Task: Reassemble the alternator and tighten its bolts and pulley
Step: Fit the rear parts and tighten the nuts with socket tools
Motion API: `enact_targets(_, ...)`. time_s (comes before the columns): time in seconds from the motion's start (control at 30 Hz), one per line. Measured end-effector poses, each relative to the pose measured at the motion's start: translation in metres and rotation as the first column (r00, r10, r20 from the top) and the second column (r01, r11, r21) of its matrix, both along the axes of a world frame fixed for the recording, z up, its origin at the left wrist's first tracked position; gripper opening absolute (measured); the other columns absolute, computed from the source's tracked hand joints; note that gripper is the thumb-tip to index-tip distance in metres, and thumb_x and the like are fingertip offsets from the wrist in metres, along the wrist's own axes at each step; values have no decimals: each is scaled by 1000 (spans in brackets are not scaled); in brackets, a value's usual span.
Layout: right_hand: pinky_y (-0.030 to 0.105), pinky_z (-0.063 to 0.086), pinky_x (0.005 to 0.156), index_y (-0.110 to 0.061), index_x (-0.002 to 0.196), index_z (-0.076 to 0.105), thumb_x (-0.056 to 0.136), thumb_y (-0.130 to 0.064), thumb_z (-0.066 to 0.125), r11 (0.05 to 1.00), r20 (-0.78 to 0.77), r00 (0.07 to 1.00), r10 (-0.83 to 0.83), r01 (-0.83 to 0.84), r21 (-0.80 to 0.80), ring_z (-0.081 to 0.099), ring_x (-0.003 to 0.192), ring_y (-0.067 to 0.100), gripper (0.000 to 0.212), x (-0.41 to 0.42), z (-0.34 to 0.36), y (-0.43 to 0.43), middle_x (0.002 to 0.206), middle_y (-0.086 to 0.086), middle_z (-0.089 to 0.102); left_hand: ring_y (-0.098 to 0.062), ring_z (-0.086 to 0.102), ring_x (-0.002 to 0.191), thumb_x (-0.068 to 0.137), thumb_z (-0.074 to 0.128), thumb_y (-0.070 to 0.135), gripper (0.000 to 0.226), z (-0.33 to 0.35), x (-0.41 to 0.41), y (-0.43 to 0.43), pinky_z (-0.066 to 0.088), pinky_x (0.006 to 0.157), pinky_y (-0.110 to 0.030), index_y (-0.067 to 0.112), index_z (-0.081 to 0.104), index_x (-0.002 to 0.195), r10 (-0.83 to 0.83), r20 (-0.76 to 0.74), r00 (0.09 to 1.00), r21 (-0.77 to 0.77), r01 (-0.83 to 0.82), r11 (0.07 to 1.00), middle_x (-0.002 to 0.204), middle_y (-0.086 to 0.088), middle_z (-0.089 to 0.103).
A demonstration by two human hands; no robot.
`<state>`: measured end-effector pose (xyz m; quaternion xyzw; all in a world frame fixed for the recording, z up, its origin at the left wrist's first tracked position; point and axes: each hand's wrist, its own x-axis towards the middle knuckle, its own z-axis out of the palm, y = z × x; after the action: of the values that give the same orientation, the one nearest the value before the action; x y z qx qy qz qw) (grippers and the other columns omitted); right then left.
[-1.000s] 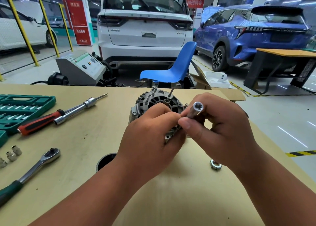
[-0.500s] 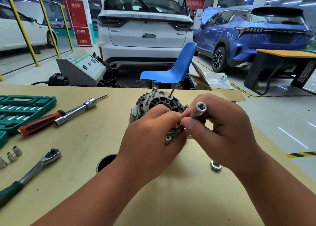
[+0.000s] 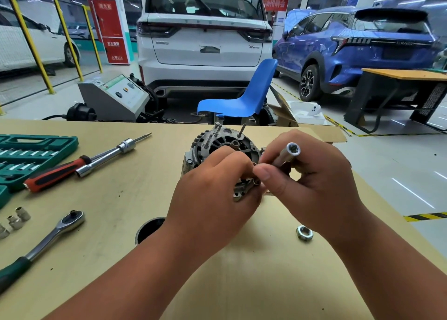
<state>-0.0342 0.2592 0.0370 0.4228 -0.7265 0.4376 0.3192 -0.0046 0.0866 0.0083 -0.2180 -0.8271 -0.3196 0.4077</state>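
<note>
Green socket case (image 3: 36, 155) sat at the desk's (image 3: 242, 283) left edge, with three small loose sockets (image 3: 17, 219) just below it on that same edge. Ratchet (image 3: 48, 240) lay diagonally toward the near-left corner, head pointing inward. Red-handled driver (image 3: 58, 172) lay beside a chrome extension bar (image 3: 106, 156), both angled toward the far edge. Round cable hole (image 3: 148, 227) was in the desk top, partly hidden by the left forearm.

Alternator (image 3: 217, 143) stood mid-desk, near the far edge, open-frame face turned up toward the camera, several long bolts sticking out of its top. Left hand (image 3: 212, 198) lay over the near side of it, fingers curled down and gripping the housing; fingertips were hidden, so couldn't tell what else they touched. Right hand (image 3: 314, 186) was just to the right, touching the left hand at the thumb, fingers closed round a deep socket (image 3: 290, 152), its open end tilted up toward the camera. A small ring-shaped part showed between the two thumbs, too small to identify.

Loose hex nut (image 3: 304, 233) lay flat on the desk under the right wrist, toward the right edge, apart from the alternator.
</note>
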Motion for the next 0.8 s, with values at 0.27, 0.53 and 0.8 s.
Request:
enact_targets(0.27,43,46,59,-7,90,70,94,-16,59,998,18,999,44,-45,33,60,70,29,15,0,-1,3,78,3,64,-7,38,71,91,63,33,11,0,0,-2,38,56,-27,22,59,90,-43,1,999,-26,43,999,91,21,40)
enact_targets(0.53,46,45,57,-1,82,67,94,-25,65,1000,21,1000,11,-11,0,57,65,32,27,-2,-4,4,74,6,62,-3,42,68,87,62,34,10,0,1,-2,41,56,-25,29,61,96,-59,14,998,-20,60,998,92,22,46)
enact_targets(0.8,43,45,55,-5,79,64,93,-29,70,1000,18,1000,2,-2,-11,57,63,29,28,0,-2,1,72,6,62,-10,41,65,89,64,37,16,0,-1,-1,41,52,-29,21,60,86,-41,4,999,9,40,999,86,19,42)
